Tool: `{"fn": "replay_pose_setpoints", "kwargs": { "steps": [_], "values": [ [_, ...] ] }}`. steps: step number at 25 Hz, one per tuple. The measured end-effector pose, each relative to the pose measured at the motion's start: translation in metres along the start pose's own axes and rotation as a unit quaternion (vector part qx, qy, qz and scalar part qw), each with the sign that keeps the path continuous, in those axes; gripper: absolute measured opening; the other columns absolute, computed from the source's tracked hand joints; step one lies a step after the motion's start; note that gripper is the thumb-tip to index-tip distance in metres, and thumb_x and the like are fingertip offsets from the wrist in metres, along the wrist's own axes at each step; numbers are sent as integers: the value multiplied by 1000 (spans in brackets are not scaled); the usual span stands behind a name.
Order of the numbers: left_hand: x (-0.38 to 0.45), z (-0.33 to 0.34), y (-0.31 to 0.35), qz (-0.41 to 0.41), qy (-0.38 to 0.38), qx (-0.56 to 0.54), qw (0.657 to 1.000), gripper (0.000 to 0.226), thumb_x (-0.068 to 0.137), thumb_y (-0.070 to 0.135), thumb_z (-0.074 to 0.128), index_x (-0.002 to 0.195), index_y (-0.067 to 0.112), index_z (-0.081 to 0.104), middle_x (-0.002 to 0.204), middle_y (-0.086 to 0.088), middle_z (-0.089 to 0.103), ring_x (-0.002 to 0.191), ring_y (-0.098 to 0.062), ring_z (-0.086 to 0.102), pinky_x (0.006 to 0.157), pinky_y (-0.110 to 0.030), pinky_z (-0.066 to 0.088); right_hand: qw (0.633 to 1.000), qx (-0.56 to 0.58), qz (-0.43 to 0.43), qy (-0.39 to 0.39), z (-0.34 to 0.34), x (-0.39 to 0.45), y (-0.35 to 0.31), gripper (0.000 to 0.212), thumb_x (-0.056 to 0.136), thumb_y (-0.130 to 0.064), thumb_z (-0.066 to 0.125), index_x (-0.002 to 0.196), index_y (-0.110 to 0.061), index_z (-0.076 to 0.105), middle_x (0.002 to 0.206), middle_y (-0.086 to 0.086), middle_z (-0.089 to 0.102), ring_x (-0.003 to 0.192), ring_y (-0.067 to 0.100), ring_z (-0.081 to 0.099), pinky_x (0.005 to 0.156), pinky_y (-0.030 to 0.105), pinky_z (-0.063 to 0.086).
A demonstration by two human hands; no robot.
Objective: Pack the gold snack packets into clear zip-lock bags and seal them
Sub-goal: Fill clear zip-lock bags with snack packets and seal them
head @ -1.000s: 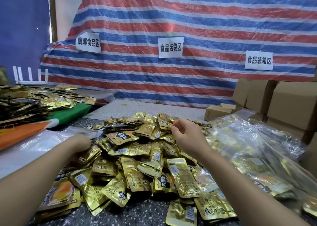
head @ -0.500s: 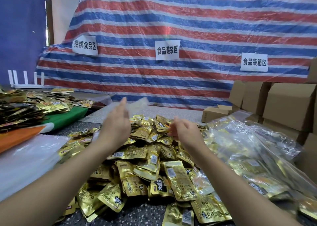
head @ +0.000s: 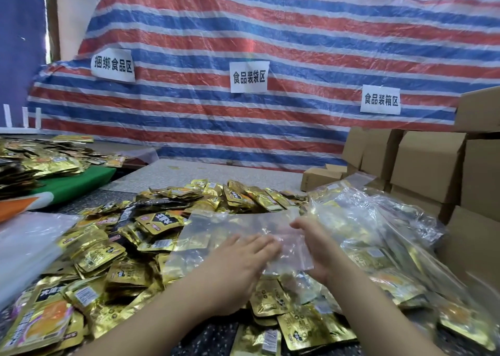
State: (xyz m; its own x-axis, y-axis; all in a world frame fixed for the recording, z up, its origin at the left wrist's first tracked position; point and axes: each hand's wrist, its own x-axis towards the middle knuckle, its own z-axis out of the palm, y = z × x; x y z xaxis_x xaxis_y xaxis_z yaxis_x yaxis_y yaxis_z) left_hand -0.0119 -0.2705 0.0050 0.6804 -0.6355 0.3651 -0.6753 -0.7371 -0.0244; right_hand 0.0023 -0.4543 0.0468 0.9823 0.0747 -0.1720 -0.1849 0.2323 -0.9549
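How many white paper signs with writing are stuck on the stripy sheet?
3. The left sign hangs highest, the middle sign sits near the centre of the striped tarp, and the right sign hangs lowest, above the cardboard boxes. None looks hidden.

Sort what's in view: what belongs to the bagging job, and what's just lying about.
Job:
empty clear bag, under both hands
loose gold packets
filled bags

Lying about:
cardboard boxes
paper signs
striped tarp
green board
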Motion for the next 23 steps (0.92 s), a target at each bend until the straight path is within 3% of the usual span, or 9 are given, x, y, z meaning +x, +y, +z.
{"fn": "replay_pose_setpoints", "kwargs": {
  "steps": [2,4,7,9,12,14,17,20,23],
  "values": [
    [-3,5,0,3,-24,1,1000,62,103,34,35,153,42,-2,163,15,-3,150,-8,-1,115,-33,-11,997,-44,-14,59,-12,3,11,17,97,-10,48,93,1,60,77,15,64,54,21,65,48,28,53],
    [-5,6,1,-4,-37,-7,999,68,96,56,41,152,43,5,164,13,3,150,-9,4,114,-30,-8,983,-142,-41,111,-19,7,21,12,95,-8,54,89,0,59,82,12,57,63,20,61,59,29,49],
    [1,0,14,-45,9,-54,997,73,86,78,34,146,37,30,154,13,30,139,-10,30,114,-29,18,981,-147,-65,111,-21,10,31,15,97,-11,56,95,3,62,83,13,65,81,27,62,68,38,50],
    [11,-3,28,-71,82,-90,990,46,93,66,33,123,34,49,125,12,49,114,-7,43,103,-28,37,990,-77,-78,89,-16,11,34,17,99,-9,54,95,2,66,72,11,68,73,27,68,64,39,58],
    [23,0,40,-111,145,-168,969,12,100,41,41,94,32,46,97,11,47,92,-8,43,86,-27,40,993,-8,-92,74,-8,12,39,20,100,-10,53,92,-1,69,83,15,67,74,24,65,74,41,58],
    [24,5,40,-131,153,-195,960,12,100,37,45,91,29,48,93,10,50,90,-9,46,83,-28,42,994,25,-91,57,-3,10,41,20,100,-12,54,97,-1,70,87,15,68,77,23,65,67,35,57],
    [22,10,38,-132,158,-214,955,16,95,37,52,80,29,51,85,11,55,84,-9,51,79,-32,45,990,-44,-118,60,2,5,44,22,99,-16,53,92,-7,72,70,1,71,60,8,66,47,22,49],
    [18,14,38,-122,157,-187,962,21,89,43,53,73,29,48,82,13,56,84,-9,51,79,-32,43,981,-120,-143,52,3,-2,45,25,95,-17,56,81,-13,77,70,3,72,61,12,66,53,24,47],
    [15,16,36,-124,177,-194,957,24,90,44,53,71,31,45,79,15,51,82,-6,47,74,-26,37,979,-119,-159,42,-4,-6,46,28,95,-13,62,68,-14,70,64,6,58,54,12,51,52,24,42]
  ]
}}
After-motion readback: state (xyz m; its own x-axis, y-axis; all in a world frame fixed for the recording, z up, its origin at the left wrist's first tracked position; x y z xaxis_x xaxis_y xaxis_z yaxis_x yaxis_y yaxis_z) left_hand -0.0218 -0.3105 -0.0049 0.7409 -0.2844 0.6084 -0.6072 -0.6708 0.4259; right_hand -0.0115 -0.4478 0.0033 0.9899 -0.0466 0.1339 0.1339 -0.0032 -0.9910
